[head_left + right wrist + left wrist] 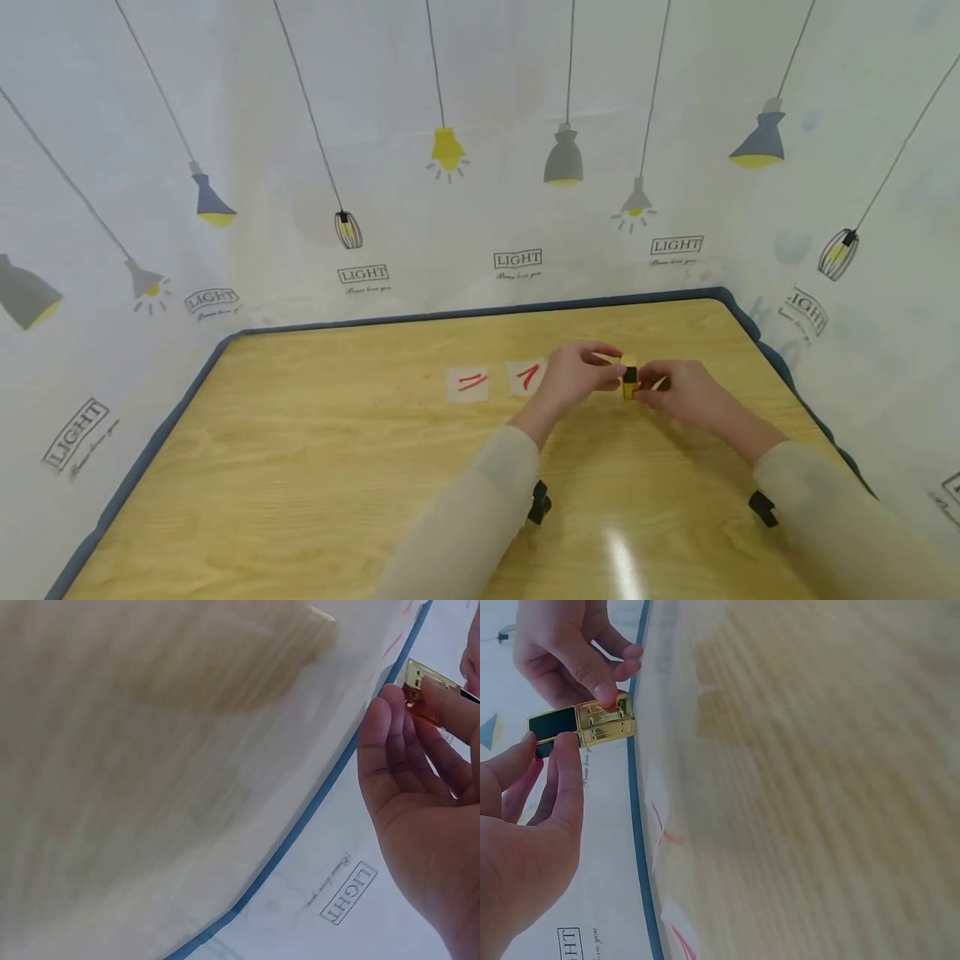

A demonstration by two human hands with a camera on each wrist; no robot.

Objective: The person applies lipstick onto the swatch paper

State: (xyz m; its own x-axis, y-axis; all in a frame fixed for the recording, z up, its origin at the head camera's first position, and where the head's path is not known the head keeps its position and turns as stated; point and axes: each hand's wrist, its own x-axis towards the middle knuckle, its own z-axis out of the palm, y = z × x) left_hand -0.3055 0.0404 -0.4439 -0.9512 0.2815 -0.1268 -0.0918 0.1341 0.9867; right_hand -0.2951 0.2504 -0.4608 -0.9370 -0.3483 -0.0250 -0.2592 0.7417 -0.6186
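Both hands hold one small boxy gold-and-black lipstick tube [630, 377] above the far right part of the table. In the left wrist view, my left hand [532, 847] pinches the black end of the tube [555, 724] between thumb and fingers. From the other side my right hand [682, 396] grips the gold end, its thumb lying on the gold face. The right wrist view shows that gold end [414, 679] between the thumb and curled fingers of the right hand [435, 825]. Fingers hide part of the tube.
On the wood-grain table [300, 467], a white paper card [468, 392] bears two red strokes. Next to it lies another card [525, 379] with red marks, close to the left hand. Dark blue edging [450, 314] borders the table against a lamp-patterned wall covering [510, 208].
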